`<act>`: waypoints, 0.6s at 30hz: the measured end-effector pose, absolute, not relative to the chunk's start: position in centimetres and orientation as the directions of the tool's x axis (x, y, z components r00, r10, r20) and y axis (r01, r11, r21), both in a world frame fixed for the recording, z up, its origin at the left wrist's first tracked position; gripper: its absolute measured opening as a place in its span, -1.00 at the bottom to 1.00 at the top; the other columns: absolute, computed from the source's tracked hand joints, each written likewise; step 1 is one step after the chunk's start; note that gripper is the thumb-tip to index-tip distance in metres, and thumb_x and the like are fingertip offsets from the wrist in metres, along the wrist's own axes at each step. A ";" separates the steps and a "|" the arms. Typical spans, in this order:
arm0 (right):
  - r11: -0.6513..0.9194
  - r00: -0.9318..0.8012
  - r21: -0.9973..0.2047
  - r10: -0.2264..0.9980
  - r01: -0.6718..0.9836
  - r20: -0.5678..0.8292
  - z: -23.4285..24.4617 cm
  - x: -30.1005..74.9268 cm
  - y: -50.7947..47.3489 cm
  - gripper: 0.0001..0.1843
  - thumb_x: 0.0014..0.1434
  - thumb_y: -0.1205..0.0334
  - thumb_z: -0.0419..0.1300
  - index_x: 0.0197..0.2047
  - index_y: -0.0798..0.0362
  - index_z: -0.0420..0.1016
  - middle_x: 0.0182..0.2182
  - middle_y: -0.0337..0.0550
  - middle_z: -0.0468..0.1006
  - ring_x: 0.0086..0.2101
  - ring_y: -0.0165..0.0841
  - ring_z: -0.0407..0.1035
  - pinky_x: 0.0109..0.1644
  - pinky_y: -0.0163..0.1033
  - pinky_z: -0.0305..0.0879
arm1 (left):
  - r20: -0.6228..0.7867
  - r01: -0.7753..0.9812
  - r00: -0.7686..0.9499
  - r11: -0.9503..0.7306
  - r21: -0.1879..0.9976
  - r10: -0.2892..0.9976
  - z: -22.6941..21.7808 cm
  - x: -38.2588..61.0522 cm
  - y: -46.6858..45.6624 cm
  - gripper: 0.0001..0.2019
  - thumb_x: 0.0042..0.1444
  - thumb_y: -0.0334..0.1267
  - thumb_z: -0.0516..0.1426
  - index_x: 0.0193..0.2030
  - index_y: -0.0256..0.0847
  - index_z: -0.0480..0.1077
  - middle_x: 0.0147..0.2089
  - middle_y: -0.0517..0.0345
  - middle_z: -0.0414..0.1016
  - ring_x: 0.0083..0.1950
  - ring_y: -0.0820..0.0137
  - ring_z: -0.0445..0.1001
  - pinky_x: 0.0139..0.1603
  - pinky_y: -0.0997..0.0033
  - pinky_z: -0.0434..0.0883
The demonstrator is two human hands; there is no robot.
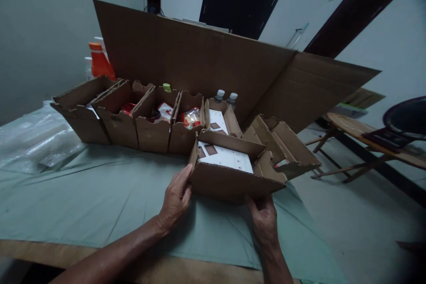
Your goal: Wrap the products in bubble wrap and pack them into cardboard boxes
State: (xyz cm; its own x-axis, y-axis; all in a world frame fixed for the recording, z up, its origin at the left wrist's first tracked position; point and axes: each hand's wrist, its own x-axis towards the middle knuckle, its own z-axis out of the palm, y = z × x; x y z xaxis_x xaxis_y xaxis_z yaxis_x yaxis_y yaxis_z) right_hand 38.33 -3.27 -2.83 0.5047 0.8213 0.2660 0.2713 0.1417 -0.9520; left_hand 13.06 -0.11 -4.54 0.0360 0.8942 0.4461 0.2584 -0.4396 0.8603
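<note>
Matt cardboard bin (229, 184), smooth paperboard carton (229, 159), creased cloth cover (96, 195), glossy plastic wrap (40, 137)

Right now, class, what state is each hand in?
Left hand: holding the front box at its left end.
Right hand: holding its lower edge, fingers partly hidden.

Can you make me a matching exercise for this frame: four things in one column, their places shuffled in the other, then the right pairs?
1. Left hand
2. Orange bottle
3. Right hand
4. Clear plastic

A. At the lower edge of the held box
B. Spread on the green cloth at the picture's left
C. At the left end of the held box
D. Behind the leftmost box of the row

Pairs: 1-C, 2-D, 3-A, 4-B
</note>
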 end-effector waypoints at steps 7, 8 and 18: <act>0.137 0.462 -0.961 0.854 0.241 0.238 -2.6 36.8 -2.5 -0.27 0.00 -0.06 0.37 0.20 0.03 0.36 0.11 0.04 0.51 0.14 -0.11 0.34 0.31 0.00 0.15 | 0.471 0.294 0.007 -0.452 0.842 0.882 -4.7 11.6 -0.2 -0.41 0.18 -0.51 0.02 0.36 -0.11 0.27 0.32 0.00 0.41 0.33 0.25 0.38 0.36 0.12 0.32; 0.143 0.450 -0.961 0.860 0.237 0.239 -2.5 36.5 -2.4 -0.27 0.01 -0.06 0.37 0.21 0.03 0.35 0.12 0.04 0.50 0.15 -0.12 0.34 0.31 0.00 0.14 | 0.476 0.300 0.000 -0.454 0.839 0.879 -4.8 11.3 -0.2 -0.41 0.19 -0.51 0.02 0.36 -0.10 0.26 0.32 0.00 0.41 0.33 0.25 0.38 0.36 0.12 0.32; 0.094 0.443 -0.934 0.861 0.346 0.251 -2.6 35.6 -2.0 -0.32 0.03 -0.04 0.33 0.18 0.05 0.38 0.09 -0.02 0.54 0.12 -0.10 0.38 0.30 -0.01 0.18 | 0.450 0.299 0.006 -0.431 0.851 0.893 -4.3 9.5 0.3 -0.38 0.15 -0.51 0.02 0.37 -0.14 0.25 0.33 -0.02 0.40 0.32 0.25 0.37 0.35 0.13 0.33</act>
State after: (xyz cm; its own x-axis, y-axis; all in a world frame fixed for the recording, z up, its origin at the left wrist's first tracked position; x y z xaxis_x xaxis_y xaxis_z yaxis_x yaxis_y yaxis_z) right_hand 35.63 -1.98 -2.64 0.4434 0.8605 0.2509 0.3460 0.0939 -0.9335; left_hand 9.47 0.28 -4.31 0.0062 0.8928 0.4505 0.2991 -0.4315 0.8511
